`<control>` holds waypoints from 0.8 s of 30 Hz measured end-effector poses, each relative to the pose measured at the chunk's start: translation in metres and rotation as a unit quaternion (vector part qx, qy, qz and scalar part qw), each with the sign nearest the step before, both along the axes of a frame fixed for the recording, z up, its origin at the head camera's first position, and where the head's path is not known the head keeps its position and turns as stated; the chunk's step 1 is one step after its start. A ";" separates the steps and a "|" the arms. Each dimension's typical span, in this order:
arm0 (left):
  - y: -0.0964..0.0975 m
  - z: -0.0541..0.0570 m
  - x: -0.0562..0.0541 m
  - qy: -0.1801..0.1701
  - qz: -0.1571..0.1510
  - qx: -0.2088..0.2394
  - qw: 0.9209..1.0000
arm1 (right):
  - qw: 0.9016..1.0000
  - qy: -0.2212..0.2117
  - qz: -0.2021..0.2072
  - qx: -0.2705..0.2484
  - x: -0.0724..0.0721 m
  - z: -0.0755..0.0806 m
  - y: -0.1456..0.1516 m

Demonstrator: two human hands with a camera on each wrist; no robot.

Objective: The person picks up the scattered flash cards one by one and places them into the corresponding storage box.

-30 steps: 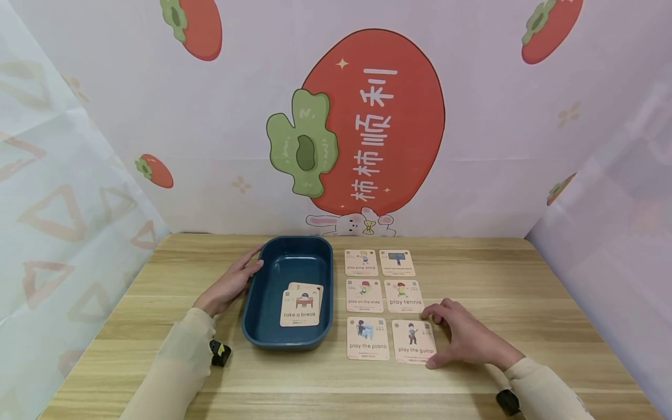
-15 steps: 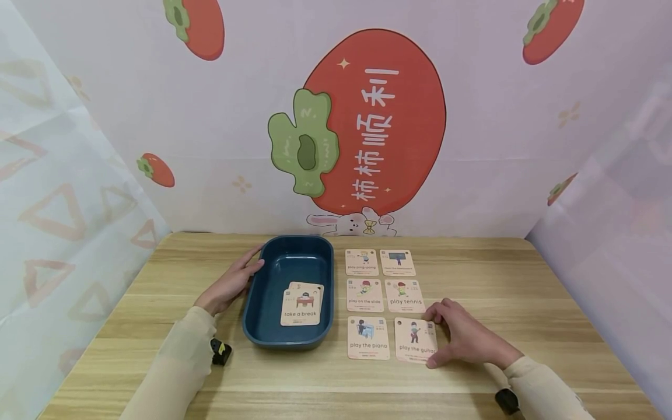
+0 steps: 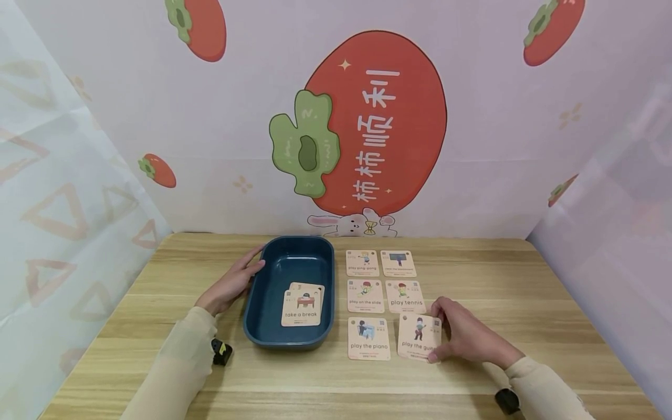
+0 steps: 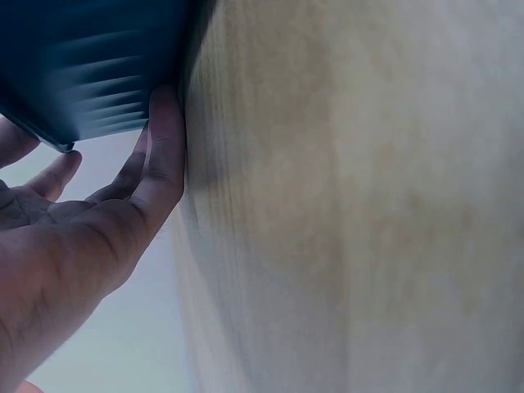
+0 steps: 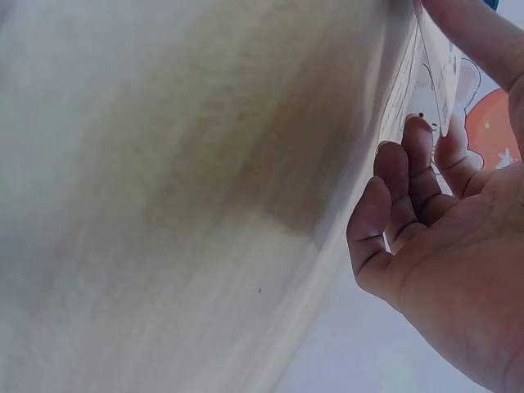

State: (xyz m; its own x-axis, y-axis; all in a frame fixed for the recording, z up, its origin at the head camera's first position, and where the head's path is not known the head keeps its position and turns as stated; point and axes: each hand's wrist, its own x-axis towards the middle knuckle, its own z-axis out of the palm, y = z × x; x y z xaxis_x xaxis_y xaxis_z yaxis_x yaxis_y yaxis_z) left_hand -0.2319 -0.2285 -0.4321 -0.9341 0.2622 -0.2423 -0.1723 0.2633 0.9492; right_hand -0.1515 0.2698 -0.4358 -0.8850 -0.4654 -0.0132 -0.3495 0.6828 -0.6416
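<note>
My right hand (image 3: 464, 337) pinches a square picture card (image 3: 418, 333) marked "play the guitar" by its right edge, between thumb and fingers. The card is tilted, its far edge raised. In the right wrist view the card (image 5: 442, 70) appears edge-on between the thumb and fingers of my right hand (image 5: 458, 213). On the left, my left hand (image 3: 231, 284) rests against the side of a dark blue tray (image 3: 251, 318). Its fingers (image 4: 164, 155) lie fairly straight along the tray's outer wall (image 4: 106, 74) in the left wrist view. Inside the tray lie overlapping cards, the "take a break" card (image 3: 301, 308) on top.
Flat on the wooden table (image 3: 294, 385) lie the "play the piano" card (image 3: 368, 338), "play tennis" card (image 3: 406, 296), "play on the slide" card (image 3: 365, 296), ping-pong card (image 3: 362, 263) and blackboard card (image 3: 398, 263). A printed cloth (image 3: 483, 146) hangs behind.
The guitar card has tilted up and shifted slightly right and away under my right hand's grip. My left hand and the tray have kept their places.
</note>
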 end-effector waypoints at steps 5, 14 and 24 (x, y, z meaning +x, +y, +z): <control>0.000 0.000 0.000 0.001 0.002 -0.005 1.000 | 1.000 -0.012 -0.008 -0.006 0.003 0.011 -0.003; 0.001 0.000 0.000 0.002 0.001 -0.006 1.000 | 1.000 -0.017 -0.009 -0.013 0.005 0.021 -0.003; 0.000 -0.001 0.000 0.005 0.002 -0.005 1.000 | 0.999 -0.016 -0.005 -0.032 0.003 0.022 0.003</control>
